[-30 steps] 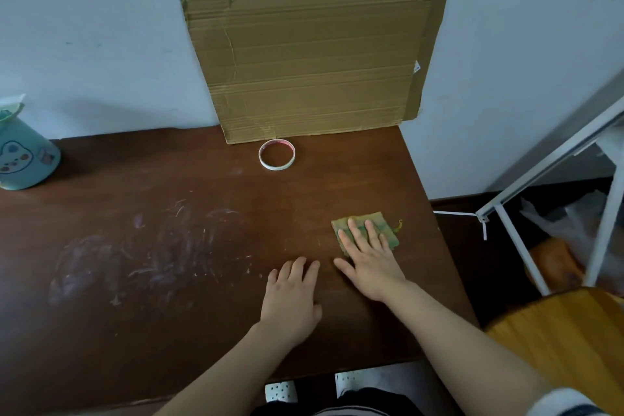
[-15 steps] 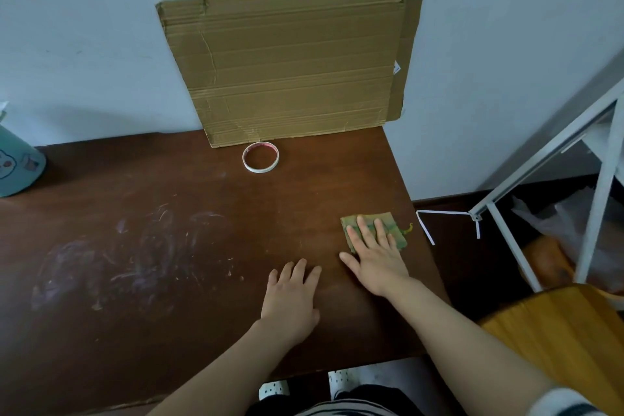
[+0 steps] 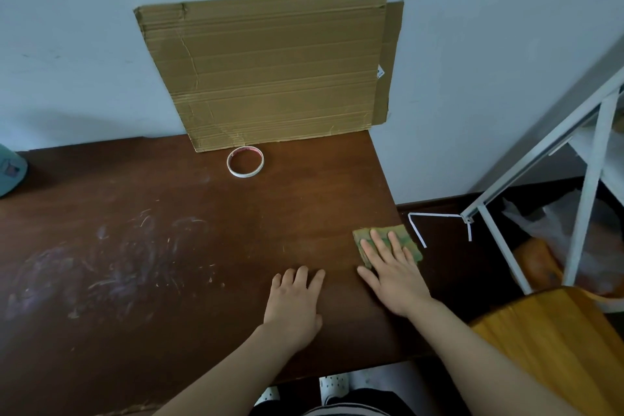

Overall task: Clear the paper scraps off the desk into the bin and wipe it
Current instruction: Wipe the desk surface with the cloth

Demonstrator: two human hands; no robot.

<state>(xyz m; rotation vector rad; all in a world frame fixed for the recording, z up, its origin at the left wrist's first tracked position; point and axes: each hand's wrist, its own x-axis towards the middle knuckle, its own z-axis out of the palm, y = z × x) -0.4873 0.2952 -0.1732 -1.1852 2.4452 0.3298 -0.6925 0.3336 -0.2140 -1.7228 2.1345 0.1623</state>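
A folded green cloth [image 3: 404,237] lies at the right edge of the dark brown desk [image 3: 175,240]. My right hand [image 3: 393,272] presses flat on the cloth with straight, spread fingers. My left hand [image 3: 294,304] rests flat on the desk just left of it, fingers straight, holding nothing. Whitish smears and small specks [image 3: 108,267] mark the left half of the desk. No paper scraps or bin show clearly in view.
A sheet of cardboard [image 3: 270,67] leans on the wall at the back of the desk, with a tape ring [image 3: 245,161] in front of it. A pale teal container [image 3: 10,169] sits at the far left. A white metal frame [image 3: 553,186] and a yellow wooden seat [image 3: 553,348] stand to the right.
My right hand has slid the cloth rightward to the desk's right edge. My left hand has stayed flat in place. The view has shifted to the right.
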